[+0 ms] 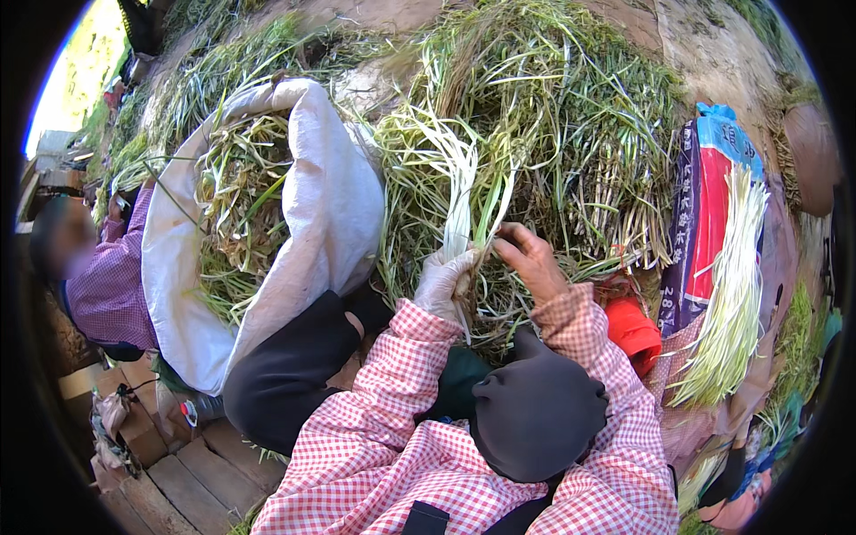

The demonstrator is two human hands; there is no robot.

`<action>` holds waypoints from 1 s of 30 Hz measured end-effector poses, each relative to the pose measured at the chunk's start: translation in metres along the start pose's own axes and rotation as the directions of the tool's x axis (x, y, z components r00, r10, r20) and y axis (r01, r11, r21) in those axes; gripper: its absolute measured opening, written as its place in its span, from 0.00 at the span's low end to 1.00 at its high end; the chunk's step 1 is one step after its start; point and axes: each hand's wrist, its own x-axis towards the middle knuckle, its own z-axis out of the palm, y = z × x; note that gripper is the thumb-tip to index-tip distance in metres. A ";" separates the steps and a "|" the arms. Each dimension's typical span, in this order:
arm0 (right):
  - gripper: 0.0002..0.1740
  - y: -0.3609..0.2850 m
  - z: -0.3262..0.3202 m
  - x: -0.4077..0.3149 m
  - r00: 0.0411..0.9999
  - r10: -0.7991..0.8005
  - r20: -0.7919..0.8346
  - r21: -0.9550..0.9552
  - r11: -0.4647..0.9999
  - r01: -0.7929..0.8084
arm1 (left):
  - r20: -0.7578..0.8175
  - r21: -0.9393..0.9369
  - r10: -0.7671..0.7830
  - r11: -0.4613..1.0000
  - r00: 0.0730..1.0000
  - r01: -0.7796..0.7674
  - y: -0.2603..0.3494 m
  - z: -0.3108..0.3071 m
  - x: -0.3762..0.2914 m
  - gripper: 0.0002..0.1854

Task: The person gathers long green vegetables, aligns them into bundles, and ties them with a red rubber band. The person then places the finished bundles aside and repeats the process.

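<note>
My left hand (443,281), in a thin translucent glove, grips the lower ends of a bunch of pale, blanched chive-like stalks (458,200) that points away from me. A few greener leaves (489,207) fan out at the right of this bunch. My right hand (531,259) is bare, its thumb and forefinger at the edge of those greener leaves. Whether they pinch a leaf is not clear. Beneath and beyond both hands spreads a large heap of loose green stalks (548,134).
A white woven sack (334,194) of leafy trimmings (247,194) stands at left; beyond it sits another person (110,287). Trimmed pale stalks (725,294) lie on a printed bag (709,221) at right, near a red object (632,334). A bottle (200,409) lies by the bricks (194,478).
</note>
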 end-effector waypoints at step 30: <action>0.07 -0.089 -0.096 -0.003 0.837 -0.307 -0.453 0.072 0.923 0.377 | -0.211 0.082 0.186 0.982 0.960 -0.172 0.039 -0.006 -0.019 0.12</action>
